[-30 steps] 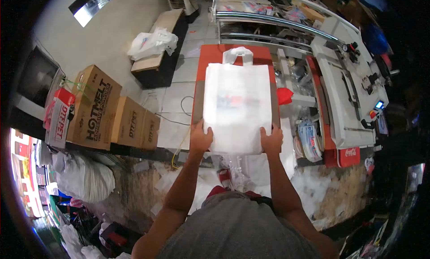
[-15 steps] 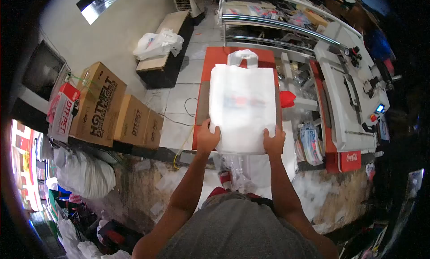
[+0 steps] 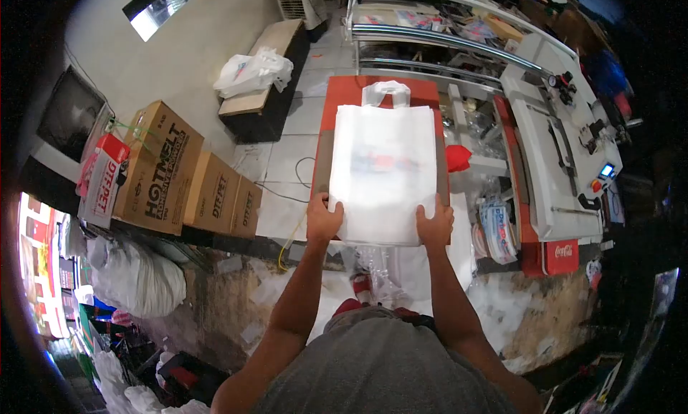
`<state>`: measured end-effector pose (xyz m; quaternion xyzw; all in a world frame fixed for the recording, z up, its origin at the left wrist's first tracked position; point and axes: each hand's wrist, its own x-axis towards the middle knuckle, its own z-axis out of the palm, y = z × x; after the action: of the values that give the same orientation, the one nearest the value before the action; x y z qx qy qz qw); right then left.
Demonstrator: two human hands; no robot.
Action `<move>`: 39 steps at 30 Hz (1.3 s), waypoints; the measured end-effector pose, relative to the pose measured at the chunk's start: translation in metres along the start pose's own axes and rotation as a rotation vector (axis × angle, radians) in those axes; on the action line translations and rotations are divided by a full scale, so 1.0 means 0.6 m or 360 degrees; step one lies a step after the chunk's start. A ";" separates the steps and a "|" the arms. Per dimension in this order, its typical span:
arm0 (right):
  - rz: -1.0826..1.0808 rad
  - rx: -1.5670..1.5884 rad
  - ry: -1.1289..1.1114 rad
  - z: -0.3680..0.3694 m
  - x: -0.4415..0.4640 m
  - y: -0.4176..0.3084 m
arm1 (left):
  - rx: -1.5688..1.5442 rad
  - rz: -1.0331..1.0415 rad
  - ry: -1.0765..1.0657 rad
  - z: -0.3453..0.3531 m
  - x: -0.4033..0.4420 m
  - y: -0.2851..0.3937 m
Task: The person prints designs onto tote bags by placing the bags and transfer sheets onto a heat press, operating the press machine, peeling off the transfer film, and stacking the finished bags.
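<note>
A white bag with a loop handle [image 3: 383, 206] lies flat, its handle at the far end. A blurred blue and red print shows faintly across its middle. Under it is a red board [image 3: 426, 92] with a darker pad along the bag's sides. My left hand [image 3: 324, 220] holds the bag's near left edge, thumb towards its face. At the near right edge, my right hand [image 3: 434, 226] grips it the same way. The fingertips of both hands are partly hidden, and whether several bags are stacked there I cannot tell.
To the right stands a white press machine [image 3: 562, 156] with a small lit screen. A red cloth-like item [image 3: 457, 158] lies beside the board. Cardboard boxes [image 3: 161, 170] line the left side. Behind them, a white plastic bag [image 3: 254, 71] rests on a bench [image 3: 276, 38].
Both hands and the white bag have shifted slightly left. The bag's uneven upper left edge now looks straighter. My right thumb points more upward beside the bag's edge.
</note>
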<state>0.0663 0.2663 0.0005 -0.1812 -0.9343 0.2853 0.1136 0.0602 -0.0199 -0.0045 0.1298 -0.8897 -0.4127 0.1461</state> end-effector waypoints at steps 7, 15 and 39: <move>-0.0004 0.0003 0.0028 0.007 0.002 0.009 | -0.0130 -0.0051 -0.0074 0.003 0.005 -0.013; -0.0004 0.0051 0.0007 -0.005 -0.001 0.002 | -0.0034 0.0001 -0.0065 -0.004 0.001 -0.007; 0.0621 -0.0037 0.0073 -0.134 0.009 0.750 | 0.1186 -0.0025 -0.0179 -0.161 -0.268 -0.373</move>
<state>0.2099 0.6556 -0.1920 -0.3666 -0.8818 0.2870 0.0753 0.2690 -0.1708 -0.1426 0.1581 -0.9844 -0.0683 0.0367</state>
